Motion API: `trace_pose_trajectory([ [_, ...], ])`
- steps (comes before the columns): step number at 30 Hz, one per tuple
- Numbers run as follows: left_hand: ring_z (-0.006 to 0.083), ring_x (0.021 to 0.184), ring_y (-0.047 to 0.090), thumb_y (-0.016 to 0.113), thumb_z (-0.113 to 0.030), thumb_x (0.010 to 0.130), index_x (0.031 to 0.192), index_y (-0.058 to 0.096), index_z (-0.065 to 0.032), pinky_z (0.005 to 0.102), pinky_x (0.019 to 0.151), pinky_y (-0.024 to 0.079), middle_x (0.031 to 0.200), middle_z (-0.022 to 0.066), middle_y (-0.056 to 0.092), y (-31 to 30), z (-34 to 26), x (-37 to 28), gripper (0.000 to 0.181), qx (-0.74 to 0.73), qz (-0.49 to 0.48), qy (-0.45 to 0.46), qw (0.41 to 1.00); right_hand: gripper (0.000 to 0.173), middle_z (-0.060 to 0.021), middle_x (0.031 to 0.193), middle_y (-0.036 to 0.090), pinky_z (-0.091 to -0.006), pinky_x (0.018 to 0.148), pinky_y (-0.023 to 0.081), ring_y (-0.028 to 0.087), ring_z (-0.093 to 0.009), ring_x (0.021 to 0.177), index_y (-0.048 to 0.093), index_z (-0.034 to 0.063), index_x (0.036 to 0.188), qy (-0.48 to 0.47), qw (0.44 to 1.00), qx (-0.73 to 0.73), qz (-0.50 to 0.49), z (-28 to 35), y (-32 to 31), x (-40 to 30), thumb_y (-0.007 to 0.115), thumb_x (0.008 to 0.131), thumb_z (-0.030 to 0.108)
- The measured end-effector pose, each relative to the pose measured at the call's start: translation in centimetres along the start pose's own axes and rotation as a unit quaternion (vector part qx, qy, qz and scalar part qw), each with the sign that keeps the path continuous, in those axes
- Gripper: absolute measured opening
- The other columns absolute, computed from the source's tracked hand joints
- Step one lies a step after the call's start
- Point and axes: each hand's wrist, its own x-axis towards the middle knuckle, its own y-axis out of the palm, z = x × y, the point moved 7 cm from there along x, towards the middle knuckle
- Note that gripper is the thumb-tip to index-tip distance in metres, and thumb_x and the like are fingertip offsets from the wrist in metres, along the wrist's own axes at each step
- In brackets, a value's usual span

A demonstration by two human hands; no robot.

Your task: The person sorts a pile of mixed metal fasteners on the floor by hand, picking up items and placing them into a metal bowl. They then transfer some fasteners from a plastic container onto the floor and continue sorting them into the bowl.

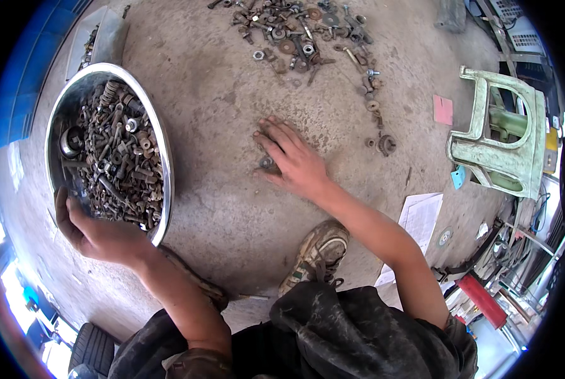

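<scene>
A round metal basin [169,189] with a shiny rim stands tilted on the left, holding a heap of bolts, nuts and a coil spring [109,94]. My left hand [100,232] grips its near rim, with the fingers curled at the edge. My right hand [294,163] lies palm down, low over the concrete floor [216,142]. Its fingers are spread. Small dark hardware, including a washer or nut [265,162], shows between the thumb and forefinger; anything under the palm is hidden. Farther ahead lies a loose pile of bolts, nuts and washers [287,46].
A trail of washers and bolts [372,105] runs down from the pile. At the right are a pale green plastic stool [467,151] on its side, paper sheets [422,213] and a red cylinder [482,302]. Behind the basin sits another container [109,40]. My shoe [322,251] is below the right hand.
</scene>
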Motion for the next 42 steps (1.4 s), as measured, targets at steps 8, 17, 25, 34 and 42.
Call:
trace_pose_trajectory([
  [8,0.0265,0.088,0.062,0.043,0.010,0.081,0.092,0.061,0.0077,0.0334,0.078,0.053,0.095,0.0181,0.062,4.3,-5.1,-7.2,0.022,-0.175,0.214,0.242,0.930,0.036,-0.0080,0.117,0.054,-0.0415,0.091,0.049,0.052,-0.027,0.108,0.060,0.0087,0.104,-0.103,0.993,-0.063,-0.001,0.6,0.9,-0.7,0.074,0.076,0.025],
  [17,0.0183,0.082,0.060,0.045,-0.002,0.089,0.094,0.063,0.0004,0.0305,0.072,0.048,0.090,0.0091,0.062,8.5,4.3,-16.1,0.018,-0.184,0.346,-0.372,0.842,0.022,-0.0018,0.079,0.060,-0.0349,0.059,0.048,0.059,-0.020,0.072,0.060,0.0120,0.074,-0.126,0.988,-0.082,-0.044,0.3,-0.3,-1.1,0.073,0.074,0.029],
  [25,0.0249,0.110,0.054,0.036,-0.023,0.099,0.123,0.052,0.0011,0.0410,0.098,0.044,0.119,0.0148,0.057,8.9,6.4,-21.6,0.038,-0.200,0.380,-0.597,0.678,0.043,-0.0045,0.044,0.047,-0.0312,0.041,0.037,0.044,-0.012,0.039,0.059,0.0107,0.054,0.242,0.921,0.290,-0.094,-4.2,-4.8,3.0,0.064,0.090,0.034],
  [34,0.0197,0.098,0.059,0.029,-0.034,0.102,0.111,0.054,-0.0055,0.0351,0.083,0.054,0.106,0.0092,0.057,9.1,0.2,-19.2,0.039,-0.455,0.357,-0.643,0.502,0.025,-0.0026,0.078,0.066,-0.0327,0.070,0.049,0.062,-0.016,0.081,0.062,0.0118,0.064,-0.175,0.967,0.133,-0.128,9.8,-9.4,6.9,0.071,0.081,0.028],
  [42,0.0112,0.061,0.045,0.048,-0.016,0.100,0.068,0.050,-0.0099,0.0239,0.042,0.031,0.070,0.0036,0.049,6.3,-0.5,-7.7,0.032,-0.614,0.308,-0.602,0.407,0.013,-0.0078,0.091,0.062,-0.0370,0.076,0.050,0.060,-0.021,0.096,0.064,0.0107,0.080,-0.114,0.946,0.280,0.118,7.1,-5.0,-1.2,0.068,0.084,0.022],
])
